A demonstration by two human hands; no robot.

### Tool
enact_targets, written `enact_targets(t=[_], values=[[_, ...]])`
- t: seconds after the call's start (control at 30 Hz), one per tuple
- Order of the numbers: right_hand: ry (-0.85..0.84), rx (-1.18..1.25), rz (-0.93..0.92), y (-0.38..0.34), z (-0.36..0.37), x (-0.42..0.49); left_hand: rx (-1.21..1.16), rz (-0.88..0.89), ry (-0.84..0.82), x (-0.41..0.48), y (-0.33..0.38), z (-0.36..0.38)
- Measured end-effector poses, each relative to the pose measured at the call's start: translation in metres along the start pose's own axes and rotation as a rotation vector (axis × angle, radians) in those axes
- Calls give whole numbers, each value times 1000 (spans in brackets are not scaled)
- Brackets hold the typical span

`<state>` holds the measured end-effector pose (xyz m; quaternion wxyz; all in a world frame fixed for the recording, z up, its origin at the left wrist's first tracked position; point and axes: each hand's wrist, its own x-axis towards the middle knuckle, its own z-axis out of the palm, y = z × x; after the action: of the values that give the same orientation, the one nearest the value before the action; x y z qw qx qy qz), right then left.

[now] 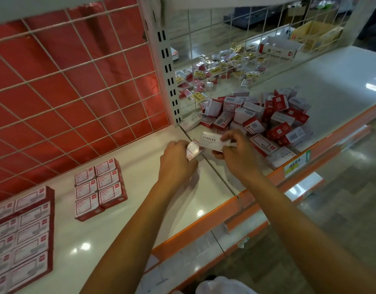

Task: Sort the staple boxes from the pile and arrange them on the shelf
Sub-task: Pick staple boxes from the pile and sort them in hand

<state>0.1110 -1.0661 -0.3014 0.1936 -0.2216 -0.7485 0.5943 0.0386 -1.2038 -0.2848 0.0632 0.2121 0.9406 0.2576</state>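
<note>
A loose pile of red-and-white staple boxes (261, 119) lies on the white shelf (140, 187), to the right of the upright post. My left hand (176, 160) grips a small red-and-white staple box (194, 148) just left of the pile. My right hand (235, 149) pinches a white box marked STAPLES (211, 141) beside it. Two neat blocks of sorted boxes lie flat on the left part of the shelf: a small block (100, 187) and a larger one (22, 236) at the far left.
A white wire grid (77, 81) over a red backing closes the rear of the shelf. Behind the grid on the right lie more small packets (221, 71) and cardboard boxes (316, 35). The shelf's orange front edge (257, 183) runs diagonally.
</note>
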Motion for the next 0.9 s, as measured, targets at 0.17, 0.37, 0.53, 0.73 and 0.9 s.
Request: enact_targets(t=[0.17,0.37,0.53,0.73,0.9], values=[[-149,33,-14,-7,21,-6,-27,-3,73,-18,-25,-16],[-364,65,-2,-16,51,-16,-55,-85,130,-40,-51,-38],[-468,124,16,-31,77,-24,-51,-121,174,-60,-74,-59],[-563,131,19,-42,104,-37,-97,-191,181,-84,-101,-89],[-615,105,14,-54,129,-54,-119,-220,203,-100,-132,-107]])
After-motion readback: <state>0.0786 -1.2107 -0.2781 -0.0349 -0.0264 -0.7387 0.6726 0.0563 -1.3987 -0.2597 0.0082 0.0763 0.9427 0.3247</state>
